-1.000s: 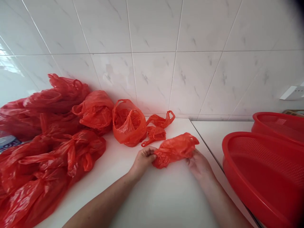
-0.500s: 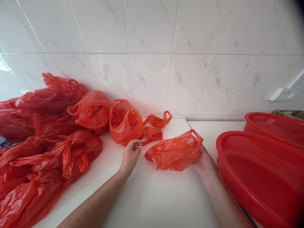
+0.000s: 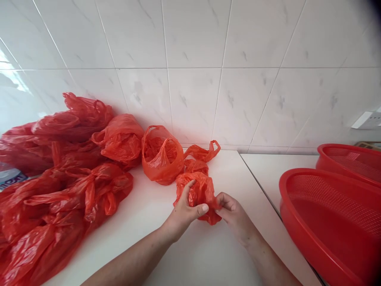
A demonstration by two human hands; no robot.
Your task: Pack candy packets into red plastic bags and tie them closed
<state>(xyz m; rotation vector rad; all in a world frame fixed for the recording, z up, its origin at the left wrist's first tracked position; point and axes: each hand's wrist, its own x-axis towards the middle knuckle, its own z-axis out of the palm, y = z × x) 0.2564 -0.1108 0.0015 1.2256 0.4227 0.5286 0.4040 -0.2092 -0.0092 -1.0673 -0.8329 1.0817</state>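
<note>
A crumpled red plastic bag (image 3: 199, 192) sits bunched between both hands over the white counter (image 3: 205, 254). My left hand (image 3: 185, 210) wraps round its left side, thumb across the front. My right hand (image 3: 233, 212) pinches the bag's lower right edge with closed fingers. Just behind it lies another small red bag (image 3: 200, 155) with loop handles, and an open red bag (image 3: 161, 154) stands to its left.
A large heap of red plastic bags (image 3: 62, 174) covers the counter's left side up to the tiled wall. Two red mesh baskets (image 3: 333, 222) stand at the right, one behind the other (image 3: 351, 161). A white wall socket (image 3: 367, 119) is at far right.
The bag, spread out and held by the right hand half a second ago, is now bunched up at centre. The left hand has come back onto it and both hands grip it.
</note>
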